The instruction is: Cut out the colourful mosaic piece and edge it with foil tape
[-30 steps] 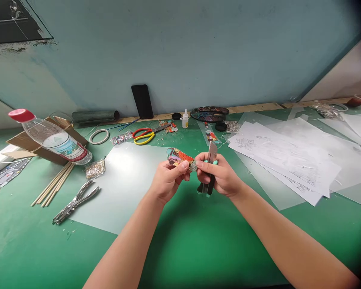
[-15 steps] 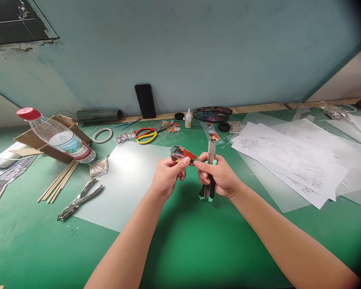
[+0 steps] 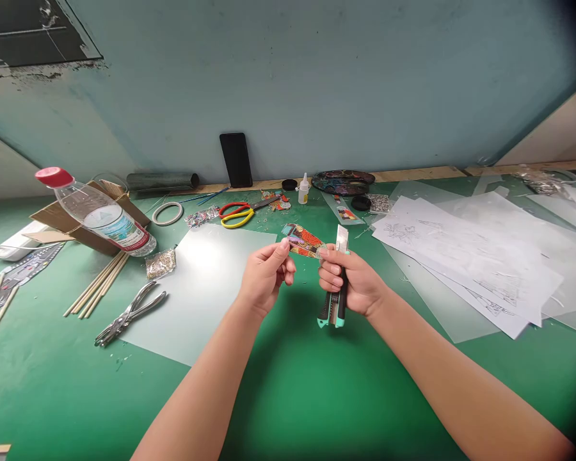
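Between my two hands is a small flat colourful piece (image 3: 307,242), patterned in red, orange and teal with a clear edge. My left hand (image 3: 267,272) pinches its left end between thumb and fingers. My right hand (image 3: 352,275) pinches its right end and also grips a utility knife (image 3: 336,301) with a black and mint handle. The knife stands upright, its wide blade pointing up past my fingers. Below the hands lies the green tabletop (image 3: 312,384), and a frosted plastic sheet (image 3: 196,307) lies to the left.
At left are a bottle (image 3: 105,221), wooden sticks (image 3: 98,285) and a silver hole punch (image 3: 129,315). Scissors (image 3: 242,214), a glue bottle (image 3: 303,191) and a phone (image 3: 236,160) are at the back. Sketched papers (image 3: 461,256) overlap on the right.
The colourful piece has turned so that its patterned face shows more fully. My left fingers have shifted to its edge, and the knife has tilted slightly. The whole view has shifted a little.
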A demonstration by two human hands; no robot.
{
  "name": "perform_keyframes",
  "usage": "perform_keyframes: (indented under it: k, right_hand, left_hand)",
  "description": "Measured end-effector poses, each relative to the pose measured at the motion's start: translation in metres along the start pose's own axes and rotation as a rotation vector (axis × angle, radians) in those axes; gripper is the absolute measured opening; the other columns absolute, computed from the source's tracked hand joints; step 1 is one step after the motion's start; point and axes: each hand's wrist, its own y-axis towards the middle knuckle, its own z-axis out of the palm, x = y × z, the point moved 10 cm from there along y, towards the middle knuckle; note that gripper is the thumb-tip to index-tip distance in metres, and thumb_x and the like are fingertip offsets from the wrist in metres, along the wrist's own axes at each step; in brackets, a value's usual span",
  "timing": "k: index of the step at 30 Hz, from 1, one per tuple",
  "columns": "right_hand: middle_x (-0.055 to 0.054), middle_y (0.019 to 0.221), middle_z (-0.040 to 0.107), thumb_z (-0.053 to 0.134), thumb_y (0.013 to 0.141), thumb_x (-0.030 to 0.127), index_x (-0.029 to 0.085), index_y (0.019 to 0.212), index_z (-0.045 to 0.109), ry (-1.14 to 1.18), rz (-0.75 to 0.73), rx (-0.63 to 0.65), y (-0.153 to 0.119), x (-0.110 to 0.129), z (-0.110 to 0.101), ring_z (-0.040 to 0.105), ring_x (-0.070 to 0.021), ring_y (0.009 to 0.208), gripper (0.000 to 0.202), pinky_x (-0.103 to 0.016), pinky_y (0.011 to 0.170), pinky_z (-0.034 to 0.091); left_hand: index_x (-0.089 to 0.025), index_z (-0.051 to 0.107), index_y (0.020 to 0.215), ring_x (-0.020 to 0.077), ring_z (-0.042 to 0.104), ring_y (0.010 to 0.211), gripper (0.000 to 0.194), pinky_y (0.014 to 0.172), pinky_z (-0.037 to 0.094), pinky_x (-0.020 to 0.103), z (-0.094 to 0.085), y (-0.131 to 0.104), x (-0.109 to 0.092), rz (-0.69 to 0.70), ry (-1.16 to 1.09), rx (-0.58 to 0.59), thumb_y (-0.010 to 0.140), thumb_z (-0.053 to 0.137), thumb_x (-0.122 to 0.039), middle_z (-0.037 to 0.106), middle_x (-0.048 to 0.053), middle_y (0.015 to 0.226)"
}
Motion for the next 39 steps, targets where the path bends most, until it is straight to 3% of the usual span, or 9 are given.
perform_keyframes:
  k: [4, 10, 14, 23, 27, 30, 33, 36, 39]
  right_hand:
    - [0.012, 0.05, 0.046, 0.092, 0.066, 0.027, 0.021, 0.078, 0.049, 0.046, 0.019, 0.007, 0.0, -0.002, 0.001, 0.032, -0.0037, 0.039, 0.045, -0.017, 0.04, 0.025]
    - [0.004, 0.076, 0.071, 0.094, 0.064, 0.04, 0.02, 0.083, 0.06, 0.05, -0.043, 0.006, -0.001, 0.006, 0.001, 0.033, -0.0013, 0.038, 0.044, -0.02, 0.039, 0.027]
    - [0.004, 0.075, 0.07, 0.094, 0.061, 0.049, 0.02, 0.083, 0.067, 0.002, -0.14, 0.009, -0.002, 0.015, 0.001, 0.036, -0.0019, 0.036, 0.045, -0.022, 0.038, 0.028]
    - [0.003, 0.07, 0.065, 0.094, 0.064, 0.053, 0.018, 0.081, 0.071, -0.101, -0.271, -0.006, -0.001, 0.024, 0.001, 0.043, -0.0026, 0.037, 0.045, -0.021, 0.039, 0.032]
    - [0.005, 0.063, 0.059, 0.093, 0.065, 0.052, 0.017, 0.079, 0.07, -0.169, -0.336, -0.027, -0.002, 0.029, 0.0, 0.043, -0.0037, 0.037, 0.044, -0.022, 0.039, 0.033]
    - [0.005, 0.061, 0.056, 0.092, 0.069, 0.048, 0.017, 0.08, 0.07, -0.265, -0.396, -0.014, -0.005, 0.033, 0.001, 0.045, -0.0042, 0.039, 0.04, -0.022, 0.041, 0.034]
    - [0.005, 0.071, 0.059, 0.091, 0.072, 0.039, 0.018, 0.09, 0.073, -0.365, -0.478, -0.026, -0.009, 0.038, 0.001, 0.048, -0.0038, 0.041, 0.033, -0.022, 0.042, 0.036]
    - [0.004, 0.083, 0.063, 0.089, 0.074, 0.034, 0.022, 0.101, 0.073, -0.427, -0.549, -0.107, -0.014, 0.045, -0.004, 0.049, -0.0035, 0.042, 0.034, -0.023, 0.042, 0.038]
    - [0.003, 0.076, 0.064, 0.087, 0.075, 0.035, 0.019, 0.095, 0.074, -0.446, -0.551, -0.159, -0.015, 0.047, -0.007, 0.048, -0.005, 0.043, 0.029, -0.023, 0.042, 0.037]
  left_hand:
    - [-0.016, 0.058, 0.073, 0.0064, 0.051, 0.041, 0.049, 0.045, 0.041, 0.021, 0.004, 0.0, 0.004, -0.031, -0.063, 0.03, 0.072, 0.087, -0.056, 0.06, -0.004, 0.058]
    - [-0.017, 0.064, 0.085, 0.0091, 0.06, 0.049, 0.047, 0.046, 0.047, 0.022, 0.013, -0.002, 0.001, -0.001, -0.047, 0.14, 0.074, 0.086, -0.057, 0.07, 0.0, 0.073]
    - [-0.018, 0.068, 0.099, 0.0132, 0.068, 0.059, 0.045, 0.045, 0.05, 0.022, 0.015, -0.002, -0.001, 0.01, -0.108, 0.18, 0.077, 0.085, -0.052, 0.072, 0.002, 0.086]
    - [-0.017, 0.068, 0.108, 0.0152, 0.067, 0.055, 0.052, 0.041, 0.049, 0.024, 0.012, 0.0, 0.007, -0.066, -0.229, 0.095, 0.083, 0.073, -0.062, 0.07, 0.004, 0.083]
    - [-0.018, 0.066, 0.115, 0.0159, 0.067, 0.054, 0.06, 0.042, 0.05, 0.025, 0.011, 0.0, 0.003, -0.011, -0.18, 0.098, 0.08, 0.073, -0.066, 0.072, 0.004, 0.082]
    - [-0.015, 0.067, 0.106, 0.0148, 0.065, 0.052, 0.051, 0.044, 0.049, 0.024, 0.009, 0.0, -0.002, 0.074, -0.07, 0.088, 0.079, 0.077, -0.057, 0.07, 0.003, 0.073]
    - [-0.014, 0.067, 0.107, 0.0131, 0.064, 0.05, 0.042, 0.046, 0.05, 0.023, 0.004, -0.003, -0.012, 0.196, 0.096, 0.012, 0.078, 0.081, -0.042, 0.066, -0.001, 0.065]
    - [-0.014, 0.062, 0.124, 0.0129, 0.064, 0.049, 0.054, 0.048, 0.052, 0.024, 0.001, -0.007, -0.022, 0.294, 0.208, -0.055, 0.078, 0.083, -0.033, 0.065, -0.004, 0.065]
    - [-0.012, 0.061, 0.125, 0.0144, 0.065, 0.048, 0.056, 0.048, 0.053, 0.025, 0.001, -0.008, -0.022, 0.284, 0.206, -0.07, 0.078, 0.083, -0.034, 0.065, -0.004, 0.061]
